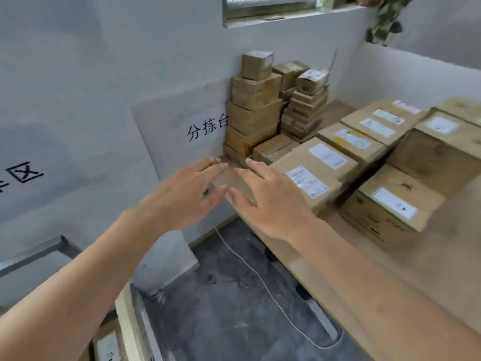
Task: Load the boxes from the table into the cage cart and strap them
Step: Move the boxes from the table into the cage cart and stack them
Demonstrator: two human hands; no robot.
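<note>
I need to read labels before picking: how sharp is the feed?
Head view: soft motion blur throughout, label text unreadable; wall sign characters legible; wide-angle bending at the edges; even daylight, no glare; both hands, left hand and right hand, smeared.

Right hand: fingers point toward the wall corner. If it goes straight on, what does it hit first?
Likely the small flat box at the foot of the tall stack, just past the right hand. Depth is unclear; it may pass over the bare table edge first.
</note>
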